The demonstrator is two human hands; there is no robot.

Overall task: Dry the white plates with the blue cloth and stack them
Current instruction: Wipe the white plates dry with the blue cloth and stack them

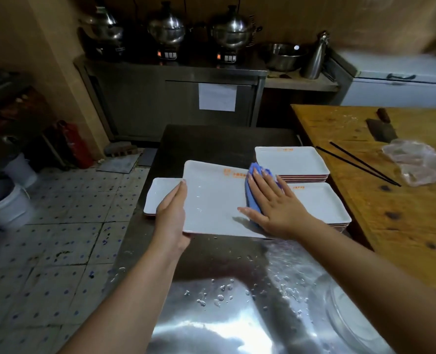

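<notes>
Orange logo, unreadable, on white plate under blue cloth.

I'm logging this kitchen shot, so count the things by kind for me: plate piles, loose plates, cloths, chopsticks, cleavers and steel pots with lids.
Plate stacks: 2
Single white plates: 2, one held, one left of it
Blue cloth: 1
Black chopsticks: 2
Cleaver: 1
Lidded steel pots: 3
Total: 11
</notes>
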